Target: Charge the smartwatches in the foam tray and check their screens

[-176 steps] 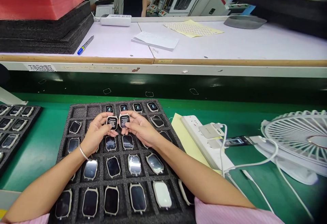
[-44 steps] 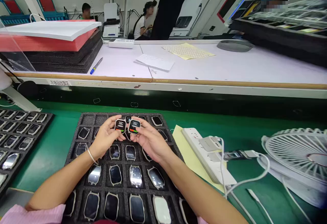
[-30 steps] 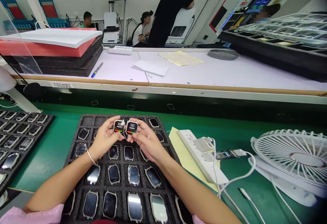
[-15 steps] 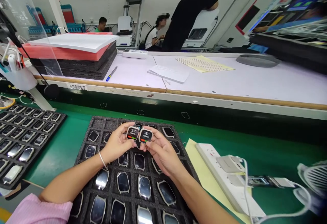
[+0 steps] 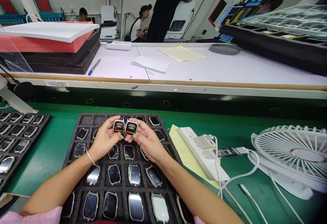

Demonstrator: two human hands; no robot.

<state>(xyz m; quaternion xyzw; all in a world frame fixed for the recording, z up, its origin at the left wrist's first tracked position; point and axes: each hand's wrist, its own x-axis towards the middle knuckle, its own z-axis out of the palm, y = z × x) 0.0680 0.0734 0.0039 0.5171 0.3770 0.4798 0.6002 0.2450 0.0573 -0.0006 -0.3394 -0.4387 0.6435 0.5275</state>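
Two smartwatch bodies without straps are held side by side above a black foam tray [image 5: 85,120]. My left hand [image 5: 105,138] grips the left smartwatch [image 5: 119,127] by its edges, thumb at the lower corner. My right hand [image 5: 146,138] holds the right smartwatch [image 5: 131,128] in the same way. Both screens are lit, with lines of text and a red and green strip along the bottom. Beneath my hands, several more watch bodies lie in the tray's compartments, mostly with dark screens; my hands and forearms cover some of them.
Another foam tray of watches [image 5: 19,138] lies at the left. To the right are a white power strip [image 5: 201,152] with cables and a white fan [image 5: 293,155]. A raised white shelf [image 5: 178,72] runs behind, carrying stacked foam sheets [image 5: 74,58]. People are in the background.
My view has swung to the right, so the scene sits further left and the fan shows more fully. Both hands still hold the two smartwatches side by side.
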